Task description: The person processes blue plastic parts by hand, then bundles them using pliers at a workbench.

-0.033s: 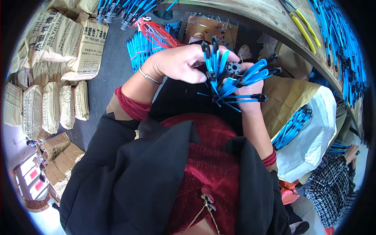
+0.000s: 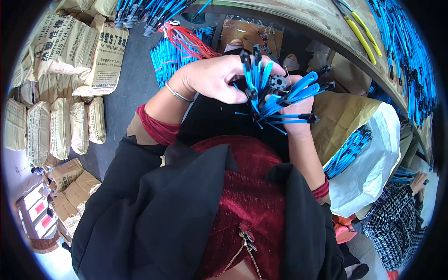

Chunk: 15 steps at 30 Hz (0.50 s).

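Note:
Between my hands is a splayed bundle of blue strips with black joints, which looks like an umbrella frame [image 2: 301,89]. A black toothed hub [image 2: 278,82] sits in its middle, and a thin wire rises beside it. My right hand [image 2: 298,105] is closed round the bundle from the right, its thumb near the hub. From the left, my left hand [image 2: 217,78] reaches in with fingers curled behind the upright strips. Its thumb lies in front, and its fingertips are hidden by the strips. Some thinner blue ends stick out below, over my lap.
Ahead, a wooden table [image 2: 298,14] bears yellow-handled pliers [image 2: 361,37] and heaps of blue strips [image 2: 403,51]. Right of me stands an open sack [image 2: 373,158] with more strips. Red cords [image 2: 186,39] lie over a bundle ahead left. Paper sacks [image 2: 70,51] are stacked left. A co-worker [image 2: 394,224] sits right.

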Each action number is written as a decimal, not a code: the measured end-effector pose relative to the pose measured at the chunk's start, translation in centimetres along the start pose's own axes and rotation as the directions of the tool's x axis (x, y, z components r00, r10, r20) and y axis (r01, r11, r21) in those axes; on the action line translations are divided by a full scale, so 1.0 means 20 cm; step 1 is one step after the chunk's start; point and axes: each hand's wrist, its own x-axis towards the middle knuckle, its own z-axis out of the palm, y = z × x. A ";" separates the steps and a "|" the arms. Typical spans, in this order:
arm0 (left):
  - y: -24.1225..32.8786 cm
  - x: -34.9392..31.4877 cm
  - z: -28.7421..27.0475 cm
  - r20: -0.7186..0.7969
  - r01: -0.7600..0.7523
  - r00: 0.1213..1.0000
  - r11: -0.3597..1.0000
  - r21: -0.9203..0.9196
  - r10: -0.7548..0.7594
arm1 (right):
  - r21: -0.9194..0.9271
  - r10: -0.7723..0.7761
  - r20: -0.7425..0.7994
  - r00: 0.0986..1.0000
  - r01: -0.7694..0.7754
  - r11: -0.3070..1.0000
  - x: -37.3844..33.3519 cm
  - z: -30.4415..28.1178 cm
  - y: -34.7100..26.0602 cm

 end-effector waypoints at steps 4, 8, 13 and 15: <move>0.04 0.00 0.04 -0.022 0.092 0.996 0.995 0.047 -0.091 | 0.038 -0.022 0.013 1.000 0.021 0.999 -0.01 0.00 0.04; 0.05 -0.02 0.06 -0.006 -0.068 0.998 0.994 0.080 0.069 | 0.011 -0.079 0.036 0.996 0.078 0.997 -0.02 0.00 0.02; 0.01 -0.05 0.05 -0.008 -0.052 0.999 0.999 0.005 0.052 | 0.033 -0.085 0.132 0.988 0.082 0.996 -0.03 -0.03 0.02; 0.00 -0.06 0.06 -0.026 -0.091 0.996 0.990 -0.104 0.088 | 0.013 -0.067 0.186 0.980 0.066 0.998 -0.04 -0.02 0.04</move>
